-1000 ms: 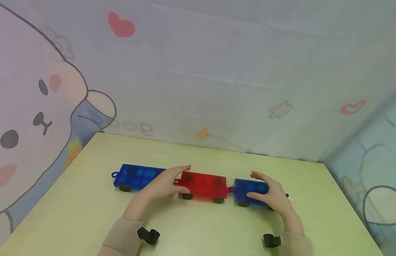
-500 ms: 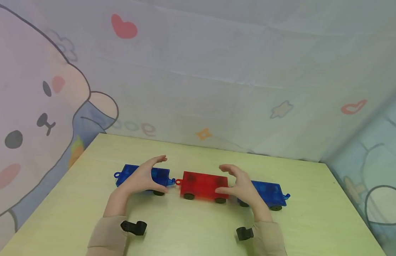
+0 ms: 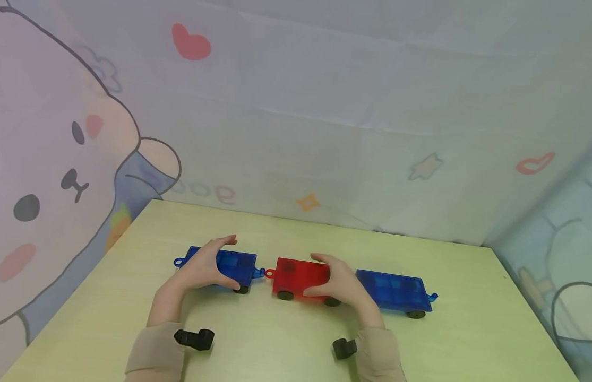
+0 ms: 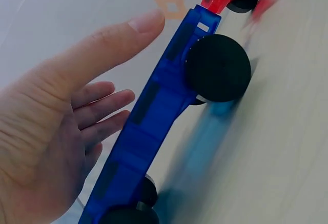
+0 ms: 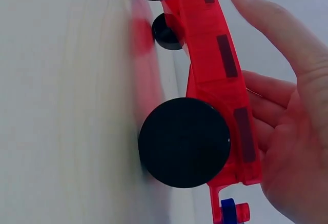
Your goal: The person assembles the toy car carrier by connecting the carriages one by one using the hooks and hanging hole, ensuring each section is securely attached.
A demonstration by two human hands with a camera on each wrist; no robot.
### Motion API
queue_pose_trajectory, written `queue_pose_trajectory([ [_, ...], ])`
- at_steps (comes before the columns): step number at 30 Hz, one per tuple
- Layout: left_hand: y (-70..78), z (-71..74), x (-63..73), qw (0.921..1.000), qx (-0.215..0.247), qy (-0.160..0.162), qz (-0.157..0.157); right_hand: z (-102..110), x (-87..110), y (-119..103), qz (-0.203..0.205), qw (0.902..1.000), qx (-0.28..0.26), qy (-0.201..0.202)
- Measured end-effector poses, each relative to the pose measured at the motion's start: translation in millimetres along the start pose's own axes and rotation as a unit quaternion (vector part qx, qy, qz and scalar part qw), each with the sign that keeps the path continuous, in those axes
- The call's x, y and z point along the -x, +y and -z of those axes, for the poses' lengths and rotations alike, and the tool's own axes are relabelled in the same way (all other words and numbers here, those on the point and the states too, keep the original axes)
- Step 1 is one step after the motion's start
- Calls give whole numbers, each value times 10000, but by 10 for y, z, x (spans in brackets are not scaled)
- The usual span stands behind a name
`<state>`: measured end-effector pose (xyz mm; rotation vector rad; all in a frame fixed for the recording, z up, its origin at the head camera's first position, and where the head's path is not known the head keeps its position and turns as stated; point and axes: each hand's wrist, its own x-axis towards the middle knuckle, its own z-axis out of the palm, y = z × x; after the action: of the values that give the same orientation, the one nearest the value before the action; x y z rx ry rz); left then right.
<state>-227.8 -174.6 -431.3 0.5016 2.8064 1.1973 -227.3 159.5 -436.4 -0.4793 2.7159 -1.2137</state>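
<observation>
Three toy train cars with black wheels stand in a row. My left hand is spread over the left blue train car, its thumb in front and fingers behind. In the left wrist view, the thumb stays apart from that car's side. Around the right half of the red train car is my right hand, thumb and fingers apart. A blue ring circles the red car's hook in the right wrist view. The left car's blue hook lies by the red ring; whether they are linked I cannot tell.
At the right of the row is another blue train car, partly behind my right wrist. All stand on a pale wooden table. A printed cloth hangs along the table's back edge.
My left hand has moved left from the gap beside the red car onto the left blue car. My right hand has moved left from the right blue car to the red car.
</observation>
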Motion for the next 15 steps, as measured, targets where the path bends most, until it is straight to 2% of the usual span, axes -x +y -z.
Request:
queue_pose_trajectory([
  [5, -30, -19, -8, 10000, 22, -84, 22, 14, 8, 10, -75, 9998, 134, -83],
  [15, -96, -13, -13, 9999, 128, -87, 22, -11, -16, 72, 85, 9990, 222, -388],
])
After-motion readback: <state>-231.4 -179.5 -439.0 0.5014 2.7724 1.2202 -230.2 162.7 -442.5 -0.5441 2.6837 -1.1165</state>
